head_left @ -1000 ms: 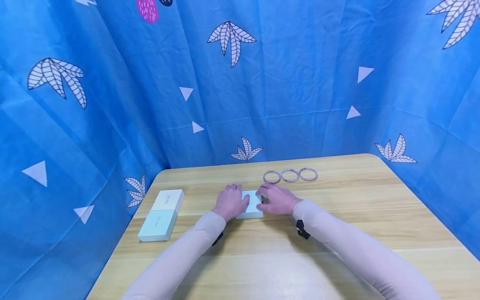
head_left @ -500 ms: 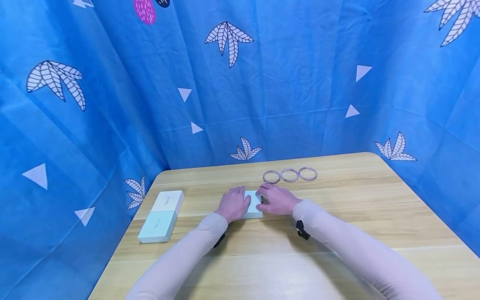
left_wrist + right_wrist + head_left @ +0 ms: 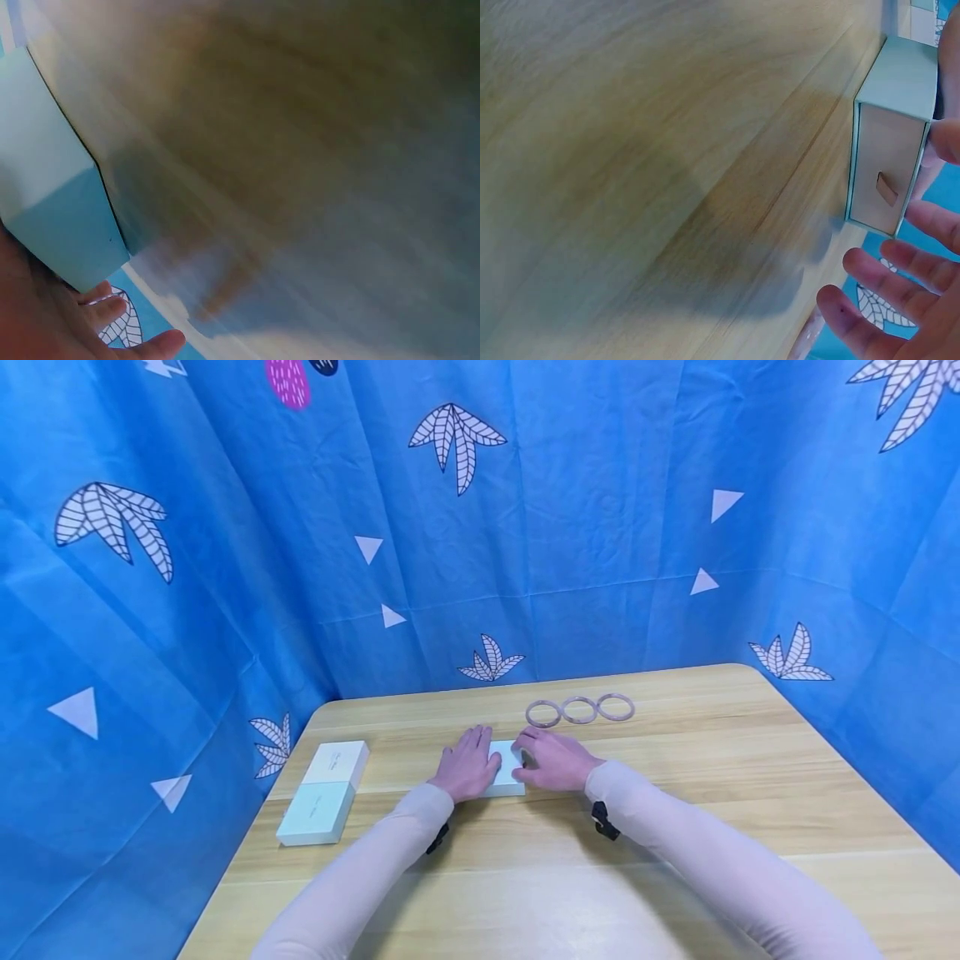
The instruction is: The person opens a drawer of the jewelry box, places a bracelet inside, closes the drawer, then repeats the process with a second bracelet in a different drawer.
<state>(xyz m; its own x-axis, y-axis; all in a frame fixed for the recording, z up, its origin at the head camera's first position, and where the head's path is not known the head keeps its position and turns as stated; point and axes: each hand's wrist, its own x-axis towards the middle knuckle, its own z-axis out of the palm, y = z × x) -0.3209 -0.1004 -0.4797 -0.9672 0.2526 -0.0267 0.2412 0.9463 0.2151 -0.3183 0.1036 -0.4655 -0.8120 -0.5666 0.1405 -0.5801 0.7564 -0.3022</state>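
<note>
A small pale-blue box (image 3: 507, 768) lies on the table between my hands. On its left part rests my left hand (image 3: 467, 765), thumb over the top and the other fingers straight, pointing away; the left wrist view shows the box (image 3: 71, 217) against that hand. My right hand (image 3: 557, 760) is at the box's right end, touching its edge with loosely bent, spread fingers. In the right wrist view, the end face of the box (image 3: 889, 165) carries a small brown pull tab (image 3: 886, 189), with no finger on it. The box looks closed.
Three purplish rings, like bangles (image 3: 580, 711), lie in a row behind the right hand. At the table's left side are a white box (image 3: 335, 762) and a pale-blue box (image 3: 316, 811), end to end. Blue patterned curtains (image 3: 585, 527) hang around the wooden table (image 3: 675, 752).
My left hand has shifted a little to the right, covering more of the box, and its fingers have straightened. The right hand stays where it was.
</note>
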